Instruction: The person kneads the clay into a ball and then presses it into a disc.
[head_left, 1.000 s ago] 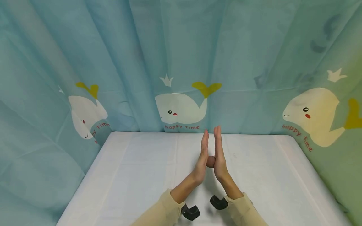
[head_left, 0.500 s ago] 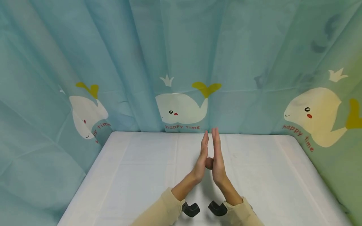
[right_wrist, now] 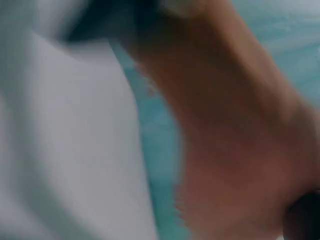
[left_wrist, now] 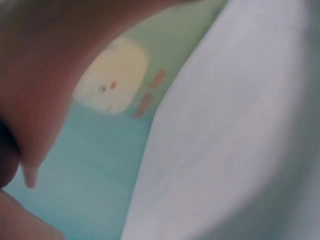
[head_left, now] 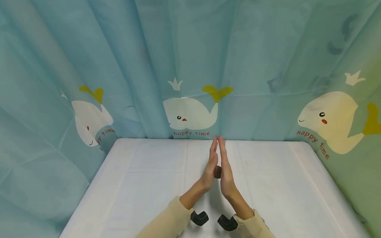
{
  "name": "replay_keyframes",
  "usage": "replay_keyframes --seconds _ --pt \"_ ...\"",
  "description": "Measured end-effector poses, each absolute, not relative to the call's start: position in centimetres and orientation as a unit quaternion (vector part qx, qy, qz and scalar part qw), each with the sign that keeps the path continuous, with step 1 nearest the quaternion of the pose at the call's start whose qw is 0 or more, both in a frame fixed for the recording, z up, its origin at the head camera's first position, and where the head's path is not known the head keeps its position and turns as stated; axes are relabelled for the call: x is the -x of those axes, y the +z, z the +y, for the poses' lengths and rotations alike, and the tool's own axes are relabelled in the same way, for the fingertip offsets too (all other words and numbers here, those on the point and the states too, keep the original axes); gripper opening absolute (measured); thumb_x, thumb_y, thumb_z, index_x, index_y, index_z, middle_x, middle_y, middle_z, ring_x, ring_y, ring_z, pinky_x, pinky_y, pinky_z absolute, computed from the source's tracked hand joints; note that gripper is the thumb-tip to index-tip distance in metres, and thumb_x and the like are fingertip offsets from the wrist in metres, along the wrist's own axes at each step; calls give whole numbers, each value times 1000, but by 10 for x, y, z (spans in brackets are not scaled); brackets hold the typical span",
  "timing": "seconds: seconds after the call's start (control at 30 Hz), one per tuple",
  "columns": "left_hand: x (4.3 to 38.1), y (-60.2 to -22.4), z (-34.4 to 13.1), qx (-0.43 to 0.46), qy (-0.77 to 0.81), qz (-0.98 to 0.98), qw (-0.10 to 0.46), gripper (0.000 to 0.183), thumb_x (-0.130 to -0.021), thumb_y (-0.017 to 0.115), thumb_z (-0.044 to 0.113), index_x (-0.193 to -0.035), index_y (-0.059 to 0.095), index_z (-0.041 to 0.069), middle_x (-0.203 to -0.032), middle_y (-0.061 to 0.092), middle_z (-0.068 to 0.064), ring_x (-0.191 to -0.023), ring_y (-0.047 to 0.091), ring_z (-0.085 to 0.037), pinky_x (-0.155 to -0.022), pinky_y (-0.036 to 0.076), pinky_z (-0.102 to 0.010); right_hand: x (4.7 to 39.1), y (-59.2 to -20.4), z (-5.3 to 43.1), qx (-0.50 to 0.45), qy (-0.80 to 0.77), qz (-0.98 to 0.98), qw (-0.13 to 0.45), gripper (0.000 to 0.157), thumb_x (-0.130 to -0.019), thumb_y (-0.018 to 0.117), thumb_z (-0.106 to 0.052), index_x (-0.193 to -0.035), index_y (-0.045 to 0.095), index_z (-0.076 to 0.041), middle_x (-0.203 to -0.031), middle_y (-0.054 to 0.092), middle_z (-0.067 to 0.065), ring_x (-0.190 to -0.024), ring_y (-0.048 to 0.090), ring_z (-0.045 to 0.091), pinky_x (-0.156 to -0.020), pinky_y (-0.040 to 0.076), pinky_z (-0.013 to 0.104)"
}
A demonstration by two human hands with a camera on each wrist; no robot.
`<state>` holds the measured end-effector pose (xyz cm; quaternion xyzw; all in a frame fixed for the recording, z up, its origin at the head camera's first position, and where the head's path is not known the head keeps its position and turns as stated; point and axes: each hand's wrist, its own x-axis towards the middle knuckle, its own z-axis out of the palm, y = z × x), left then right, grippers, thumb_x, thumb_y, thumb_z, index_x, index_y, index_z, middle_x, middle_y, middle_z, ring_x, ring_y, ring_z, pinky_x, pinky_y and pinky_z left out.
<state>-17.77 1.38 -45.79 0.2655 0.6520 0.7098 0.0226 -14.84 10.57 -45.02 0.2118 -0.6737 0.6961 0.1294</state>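
Observation:
A small brown ball (head_left: 218, 172) is held between my two flat palms, above the white table. My left hand (head_left: 209, 170) presses it from the left, fingers straight and pointing forward. From the other side my right hand (head_left: 226, 175) presses against it, its fingers just as straight. The fingertips of both hands lean close together beyond the ball. In the left wrist view the dark ball (left_wrist: 7, 157) shows at the left edge beside the palm. The right wrist view catches part of the ball (right_wrist: 304, 220) at the lower right corner, with the rest cut off.
The white table (head_left: 148, 185) spreads out beneath both hands. Blue-green curtains (head_left: 256, 66) printed with whales hang behind it and along its sides. Black wrist-worn pieces (head_left: 199, 218) stick out from both sleeves, low over the table.
My right hand has shifted left and a little back toward me, relative to the left hand. The ball has moved slightly left between the palms, and the fingertips have drawn closer together.

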Motion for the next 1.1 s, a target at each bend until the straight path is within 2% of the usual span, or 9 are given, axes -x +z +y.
replay_keyframes --seconds 0.2,0.27,0.33,0.4,0.5,0.57,0.7,0.83,1.1 --pt "166 -444 13 -301 717 629 17 68 -110 9 51 -165 -10 17 -172 -8 -2 -157 -8 -19 -123 -3 -58 170 -456 117 -169 706 -678 117 53 -113 5 -31 -166 4 -31 -171 -2 -13 -156 -5 7 -123 -1 47" --pt "168 -437 11 -294 721 627 6 68 -110 8 50 -165 -9 14 -172 -7 -6 -157 -8 -21 -122 -4 -58 164 -462 113 -176 713 -672 99 53 -113 4 -30 -166 2 -29 -172 -2 -10 -155 -3 5 -124 0 41" --pt "173 -436 9 -277 725 631 0 65 -111 7 48 -166 -7 15 -173 -5 -6 -157 -6 -20 -123 -3 -57 152 -465 106 -191 714 -668 90 54 -113 5 -30 -167 1 -24 -172 -4 -5 -153 10 9 -120 12 32" --pt "178 -439 9 -261 722 640 -4 64 -111 9 47 -166 -5 18 -173 -4 -3 -157 -4 -18 -124 -1 -55 144 -461 100 -208 709 -667 96 54 -114 7 -31 -167 1 -22 -173 -3 -2 -152 11 9 -116 17 22" --pt "176 -445 11 -269 702 659 5 65 -110 12 50 -166 -5 23 -172 -3 3 -157 -2 -15 -124 1 -55 147 -452 103 -209 720 -652 114 55 -114 9 -34 -167 3 -23 -173 -2 -2 -153 11 12 -111 23 20" --pt "170 -446 14 -286 690 665 16 69 -108 14 57 -166 -5 24 -172 -4 6 -157 -3 -14 -124 2 -55 157 -449 110 -194 738 -635 121 54 -113 10 -38 -167 4 -29 -173 1 -6 -156 -3 10 -116 17 22" --pt "163 -439 16 -308 700 644 19 71 -108 15 58 -166 -6 23 -172 -5 7 -157 -6 -13 -123 -1 -56 169 -457 118 -168 761 -618 102 54 -113 7 -42 -166 2 -35 -172 1 -9 -157 -5 10 -117 16 23" --pt "171 -435 14 -288 704 649 2 68 -110 13 52 -166 -4 18 -172 -4 2 -157 -5 -16 -123 -2 -56 155 -473 108 -180 747 -635 79 54 -113 4 -36 -166 -2 -29 -173 -2 -3 -158 -4 16 -118 12 18" --pt "176 -455 17 -274 708 650 41 70 -108 11 56 -166 -8 22 -172 -9 1 -157 -7 -18 -122 -1 -58 152 -447 109 -179 725 -653 128 54 -113 8 -36 -167 2 -29 -172 3 -9 -157 -4 14 -122 5 39"
